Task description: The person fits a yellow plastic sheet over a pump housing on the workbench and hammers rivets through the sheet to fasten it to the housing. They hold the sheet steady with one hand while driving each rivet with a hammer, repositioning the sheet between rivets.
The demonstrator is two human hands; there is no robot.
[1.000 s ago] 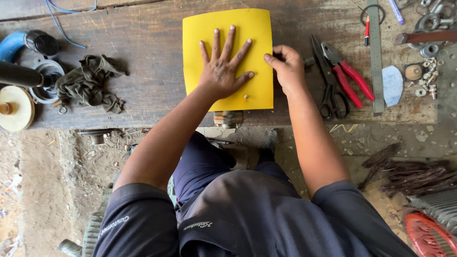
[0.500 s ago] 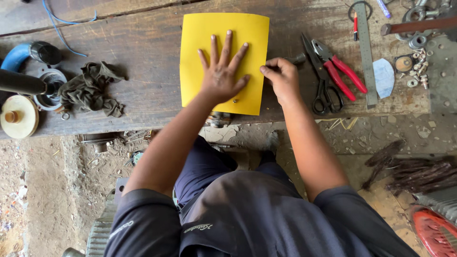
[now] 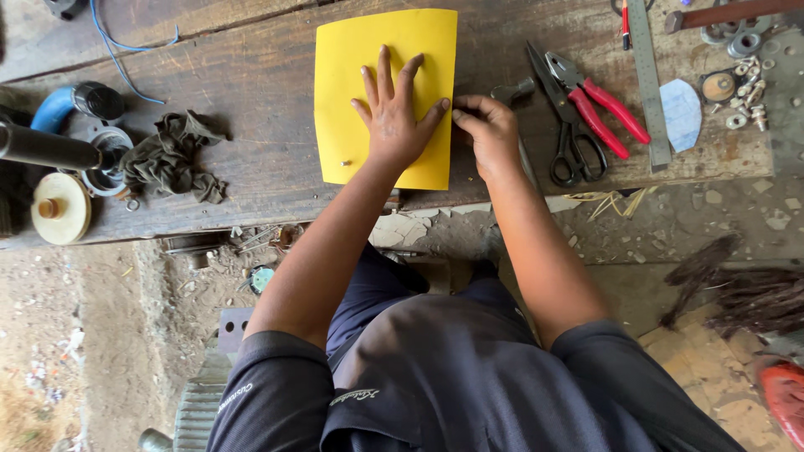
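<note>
Lying across the top of the view: a weathered wooden bench [image 3: 251, 92], dark and scored. Resting flat on it toward twelve o'clock: a yellow sheet [image 3: 347, 100], its near edge reaching the bench's front lip. Probably thin, light and flexible, judging by the slightly wavy edges; likely to slide or buckle if pushed from one side, so best pinned from above and lifted by an edge or corner.

Pressing down on the sheet's lower right part: the left hand [image 3: 392, 117], fingers spread wide, palm flat, holding nothing. Curling at the sheet's right edge, at about three o'clock from the left hand: the right hand [image 3: 490, 125], fingers closed narrowly around something small and dark; what exactly, cannot tell.

Lying further toward two o'clock: black scissors [image 3: 565, 125], red-handled pliers [image 3: 599, 105], a steel ruler [image 3: 649, 84]. Sitting at nine o'clock: a crumpled dark rag [image 3: 172, 159].
</note>
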